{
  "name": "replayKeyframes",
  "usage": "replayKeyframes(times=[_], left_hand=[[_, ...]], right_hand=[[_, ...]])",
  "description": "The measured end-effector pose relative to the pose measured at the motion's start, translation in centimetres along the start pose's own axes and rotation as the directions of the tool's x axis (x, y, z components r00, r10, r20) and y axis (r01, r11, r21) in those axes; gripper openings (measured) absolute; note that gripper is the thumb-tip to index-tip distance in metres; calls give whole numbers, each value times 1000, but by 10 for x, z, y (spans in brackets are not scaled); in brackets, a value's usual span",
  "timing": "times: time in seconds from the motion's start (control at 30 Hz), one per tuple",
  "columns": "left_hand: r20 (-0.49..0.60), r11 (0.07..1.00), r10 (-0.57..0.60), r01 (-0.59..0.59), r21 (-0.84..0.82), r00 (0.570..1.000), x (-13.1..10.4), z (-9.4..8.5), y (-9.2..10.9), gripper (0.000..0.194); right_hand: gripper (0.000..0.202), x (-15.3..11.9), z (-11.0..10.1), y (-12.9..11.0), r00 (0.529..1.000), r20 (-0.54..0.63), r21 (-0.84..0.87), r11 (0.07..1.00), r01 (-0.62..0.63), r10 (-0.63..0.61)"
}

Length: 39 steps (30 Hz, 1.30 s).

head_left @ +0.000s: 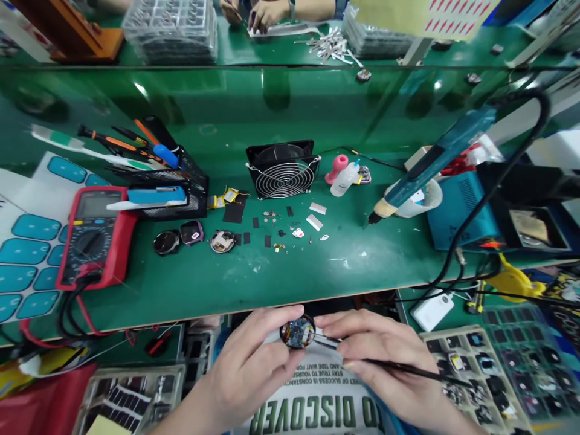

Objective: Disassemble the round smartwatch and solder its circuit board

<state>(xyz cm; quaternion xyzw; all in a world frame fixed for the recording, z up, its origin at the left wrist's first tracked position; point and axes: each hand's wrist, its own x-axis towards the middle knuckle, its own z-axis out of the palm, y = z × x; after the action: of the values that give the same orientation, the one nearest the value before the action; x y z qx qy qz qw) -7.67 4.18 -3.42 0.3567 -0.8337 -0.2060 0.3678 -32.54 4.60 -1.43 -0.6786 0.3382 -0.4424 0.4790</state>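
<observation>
Green bench (pixel 254 278) stretches before you, with a black fan (pixel 285 175) standing toward its far side. Behind the fan, past a green partition (pixel 217 99), a co-worker's hand (pixel 269 14) is at a pale strip (pixel 290 29), and clear trays (pixel 170 33) are stacked farther left.

On the near side of the fan, just beyond the bench edge and over your lap, your left hand (pixel 260 362) grasps a round device (pixel 297 331), thumb and fingers curled about its rim, the circuitry inside facing up. Your right hand (pixel 376 356), nearer you than the fan and to its right, has thumb and fingers pinched on a slim dark tool (pixel 408 368). Its front end reaches close to the device's right side; you cannot tell from this view whether they touch.

Between the fan and your hands lie small loose parts (pixel 298 232). Left of the fan you have an opened round case (pixel 222 241), a mesh holder (pixel 194 190) and, farther off, a red multimeter (pixel 93 238). To the fan's right stand a small bottle (pixel 344 180) and a pink object (pixel 338 168); well beyond them, a blue-handled tool (pixel 439 160) slants above the bench.
</observation>
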Motion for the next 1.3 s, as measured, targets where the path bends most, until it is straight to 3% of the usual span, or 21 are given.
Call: replayKeyframes(times=[0.33, 0.73, 0.83, 0.93, 1.0, 1.07, 1.17, 1.3], left_hand=[[12, 999, -31, 31, -14, 999, -2, -3, 3, 14], [-39, 999, -39, 40, 12, 998, -4, 4, -5, 13], [-24, 996, -63, 64, 64, 998, -1, 10, -23, 10], [24, 983, -83, 78, 165, 996, 3, 14, -45, 8], [60, 976, -95, 81, 204, 994, 6, 14, -56, 8], [91, 976, -102, 82, 204, 991, 8, 13, -65, 7], [123, 984, -80, 59, 168, 989, 8, 10, -75, 14], [93, 985, -123, 111, 129, 988, 1, 10, -94, 22]], right_hand=[[43, -5, 9, 0, 998, -61, -5, 1000, -18, 18], [45, -8, 29, 9, 985, -136, -135, 987, 91, -110], [26, -1, 32, 27, 972, -231, -115, 993, 17, -43], [12, 11, 23, 50, 943, -315, -115, 982, -152, 109], [32, 20, 8, 61, 931, -306, -294, 911, -289, 197], [46, 31, -8, 66, 918, -284, -532, 751, -391, 277], [39, 45, -25, 64, 882, -310, -716, 524, -462, 354], [27, 57, -41, 55, 839, -391, -773, 359, -523, 379]])
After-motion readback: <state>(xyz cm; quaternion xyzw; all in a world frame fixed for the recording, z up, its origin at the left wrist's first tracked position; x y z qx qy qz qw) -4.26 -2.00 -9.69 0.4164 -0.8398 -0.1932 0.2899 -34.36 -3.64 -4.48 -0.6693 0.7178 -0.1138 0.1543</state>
